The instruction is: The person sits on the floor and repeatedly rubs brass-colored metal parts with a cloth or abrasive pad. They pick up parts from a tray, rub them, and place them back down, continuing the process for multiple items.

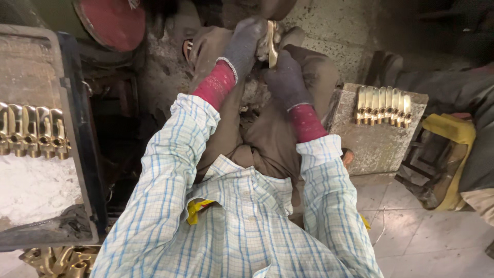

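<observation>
My left hand [243, 45] and my right hand [284, 78], both in grey gloves with red cuffs, grip one brass part [271, 45] between them, held edge-on near the top of the view above my knees. Pale cloth or fluff shows beside the part. My checked shirt sleeves reach forward from the bottom of the frame.
A row of polished brass parts [383, 105] lies on a stone block [378, 146] to the right. More brass parts [33, 129] line a dark tray [82, 154] on the left, with several others [59, 260] heaped below it. A red disc [113, 21] sits top left. Another person's sleeve [453, 90] is at right.
</observation>
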